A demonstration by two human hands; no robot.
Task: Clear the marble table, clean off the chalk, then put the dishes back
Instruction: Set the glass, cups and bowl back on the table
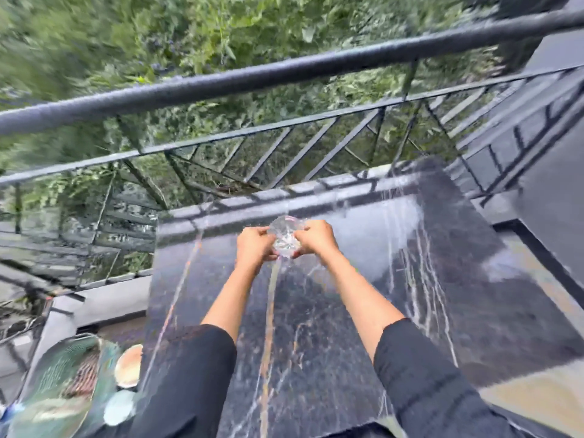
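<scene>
- Both hands hold one clear glass dish (286, 237) above the far middle of the marble table (316, 349), toward 12 o'clock from the person.
- Left hand (256, 245): fingers curled round the dish's left side, clamped on it. Right hand (317, 238): same on the right side, thumb over the rim.
- Blur hides whether the dish touches the tabletop. It looks just above it.
- White hazy patches (392, 222) on the marble at 1–2 o'clock could be chalk or sky glare. Cannot tell which.
- Stacked plates (128, 369) sit off the table at 7 o'clock, beside a green patterned thing (60, 384).
- Likely step: moving this dish on or off the table. Direction not readable from one frame.
- Doing it well:
  - keep the two-sided hold, since glass is slippery and breakable
  - keep the rim level
  - if setting down, land it flat and gently, because marble is hard, and release only once it sits
  - stay back from the far edge, with the railing (284, 71) and a drop at 12 o'clock
  - if the haze is chalk, keep the dish off it until wiped
</scene>
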